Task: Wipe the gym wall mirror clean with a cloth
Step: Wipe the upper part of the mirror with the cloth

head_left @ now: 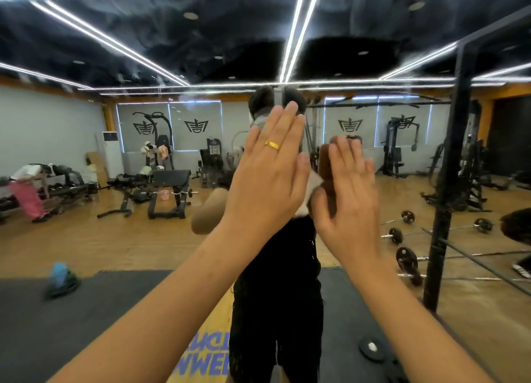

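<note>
The mirror (pixel 86 239) fills the frame; its glass looks rigid, slick and breakable. At centre the left hand (pixel 270 164), fingers straight and together, presses the cloth (pixel 314 182), which is soft, light and best pinned under the palm. The right hand (pixel 347 193) lies flat beside it. At lower centre, blue letters (pixel 209 365) read partly "NWE".

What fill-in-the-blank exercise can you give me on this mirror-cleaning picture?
1. The left hand wears a gold ____.
2. The cloth is pressed to the mirror under the ____ hand.
3. Reflected at far left, a person in ____ trousers bends over.
4. Barbells lie on the floor to the ____ of the hands.
Missing words: ring; left; pink; right.
</note>
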The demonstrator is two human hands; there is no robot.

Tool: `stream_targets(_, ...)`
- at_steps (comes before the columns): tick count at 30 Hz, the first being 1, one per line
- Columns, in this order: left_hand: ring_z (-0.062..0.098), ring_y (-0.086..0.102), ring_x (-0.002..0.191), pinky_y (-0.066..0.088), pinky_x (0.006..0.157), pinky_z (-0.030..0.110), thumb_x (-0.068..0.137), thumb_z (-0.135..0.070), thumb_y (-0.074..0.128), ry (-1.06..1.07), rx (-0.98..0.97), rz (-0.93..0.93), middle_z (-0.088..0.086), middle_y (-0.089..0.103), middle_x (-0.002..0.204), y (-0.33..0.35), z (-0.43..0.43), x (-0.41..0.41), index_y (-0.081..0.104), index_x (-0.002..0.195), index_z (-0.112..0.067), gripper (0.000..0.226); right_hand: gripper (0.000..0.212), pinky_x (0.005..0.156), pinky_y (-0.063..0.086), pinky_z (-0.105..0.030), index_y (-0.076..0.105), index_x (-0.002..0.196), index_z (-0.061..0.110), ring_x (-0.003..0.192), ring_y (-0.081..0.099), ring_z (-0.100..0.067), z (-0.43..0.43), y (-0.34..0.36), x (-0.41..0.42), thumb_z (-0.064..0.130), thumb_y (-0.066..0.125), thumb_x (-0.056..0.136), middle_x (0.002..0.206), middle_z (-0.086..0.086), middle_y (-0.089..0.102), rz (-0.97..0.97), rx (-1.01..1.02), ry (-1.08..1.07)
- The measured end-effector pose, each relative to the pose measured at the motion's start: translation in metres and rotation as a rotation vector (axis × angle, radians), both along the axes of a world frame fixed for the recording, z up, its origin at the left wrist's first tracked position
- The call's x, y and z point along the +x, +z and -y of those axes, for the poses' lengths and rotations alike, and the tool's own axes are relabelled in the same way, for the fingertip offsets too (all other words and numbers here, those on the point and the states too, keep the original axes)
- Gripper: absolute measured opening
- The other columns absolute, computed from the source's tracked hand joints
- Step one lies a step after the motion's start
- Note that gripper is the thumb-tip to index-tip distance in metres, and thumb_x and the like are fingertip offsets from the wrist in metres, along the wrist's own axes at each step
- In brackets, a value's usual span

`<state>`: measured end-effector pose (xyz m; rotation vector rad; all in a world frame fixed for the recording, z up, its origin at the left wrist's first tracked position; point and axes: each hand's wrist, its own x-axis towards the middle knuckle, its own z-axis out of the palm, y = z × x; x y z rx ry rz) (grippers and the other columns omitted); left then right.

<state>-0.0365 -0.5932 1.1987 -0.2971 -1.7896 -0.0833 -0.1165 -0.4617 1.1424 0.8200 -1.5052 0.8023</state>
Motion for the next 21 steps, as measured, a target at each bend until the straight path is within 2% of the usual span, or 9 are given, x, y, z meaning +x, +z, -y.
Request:
stream_targets(2,0.029,0.014,0.159,0.017,0.129,0.044,0.109,-0.025,0.043,0.063,-0.029,-0.012,0.018,0.019,0.17,0.002,0.006,-0.017,0.033,0.158,0.0,0.056,0.059,0.129,0.011,-0.047,0.037,0.155,-0.001,0.157,0.022,-0.03,0.01,-0.022,-0.001,0.013,0.052,0.1,0.164,-0.017,0.033,-0.013,-0.02,-0.051)
stream_targets(4,0.032,0.012,0.158,0.013,0.13,0.043,0.109,-0.022,0.047,0.143,-0.084,-0.057,0.021,0.018,0.169,0.0,0.011,-0.029,0.029,0.159,0.001,0.058,0.051,0.129,0.01,-0.046,0.039,0.155,0.0,0.156,0.024,-0.031,0.025,-0.042,-0.003,0.018,0.046,0.108,0.164,-0.017,0.034,-0.032,-0.034,-0.137)
stream_targets(6,0.034,0.017,0.156,0.01,0.13,0.042,0.108,-0.012,0.052,0.115,-0.118,-0.117,0.024,0.025,0.166,-0.005,0.01,-0.029,0.033,0.157,0.002,0.055,0.047,0.129,0.007,-0.044,0.041,0.154,0.001,0.154,0.026,-0.03,0.032,-0.051,-0.009,0.02,0.044,0.111,0.163,-0.015,0.034,-0.057,-0.059,-0.206)
stream_targets(8,0.036,0.025,0.153,0.016,0.129,0.047,0.105,-0.003,0.054,0.008,-0.087,-0.163,0.025,0.034,0.162,-0.019,0.008,-0.018,0.042,0.152,0.004,0.05,0.047,0.129,0.005,-0.042,0.043,0.153,0.002,0.154,0.026,-0.027,0.03,-0.048,-0.014,0.02,0.047,0.11,0.162,-0.014,0.036,-0.08,-0.083,-0.209)
stream_targets(10,0.034,0.031,0.152,0.022,0.127,0.052,0.104,-0.002,0.051,-0.026,-0.078,-0.167,0.022,0.04,0.159,-0.055,0.014,-0.001,0.047,0.149,0.003,0.045,0.046,0.129,0.004,-0.042,0.045,0.152,0.002,0.153,0.027,-0.027,0.028,-0.04,-0.016,0.019,0.049,0.11,0.161,-0.016,0.039,-0.1,-0.086,-0.182)
stream_targets(13,0.029,0.031,0.154,0.023,0.126,0.054,0.103,-0.012,0.052,0.141,-0.164,-0.022,0.015,0.036,0.162,-0.135,0.039,0.014,0.046,0.152,-0.004,0.05,0.045,0.127,0.007,-0.046,0.044,0.152,0.001,0.15,0.033,-0.037,0.028,-0.031,-0.015,0.019,0.045,0.111,0.159,-0.02,0.042,-0.098,-0.082,-0.176)
stream_targets(16,0.027,0.02,0.157,0.023,0.124,0.059,0.104,-0.021,0.056,0.263,-0.108,0.155,0.015,0.028,0.167,-0.2,0.063,0.02,0.037,0.158,-0.006,0.06,0.044,0.125,0.009,-0.051,0.046,0.151,-0.002,0.147,0.034,-0.043,0.031,-0.046,-0.008,0.014,0.044,0.109,0.157,-0.024,0.043,-0.039,-0.071,-0.116)
stream_targets(18,0.03,0.019,0.157,0.021,0.124,0.061,0.105,-0.022,0.055,0.286,-0.09,0.187,0.017,0.024,0.167,-0.222,0.065,0.022,0.034,0.159,-0.005,0.061,0.043,0.124,0.009,-0.054,0.049,0.148,-0.003,0.146,0.034,-0.044,0.031,-0.077,0.005,0.007,0.048,0.106,0.155,-0.026,0.045,0.003,-0.032,-0.036)
stream_targets(21,0.035,0.025,0.155,0.021,0.123,0.062,0.105,-0.018,0.055,0.274,-0.067,0.181,0.021,0.03,0.165,-0.229,0.061,0.02,0.038,0.157,-0.002,0.057,0.042,0.124,0.014,-0.058,0.055,0.144,-0.001,0.147,0.037,-0.044,0.031,-0.132,0.024,-0.001,0.052,0.102,0.154,-0.023,0.048,0.03,0.115,0.03)
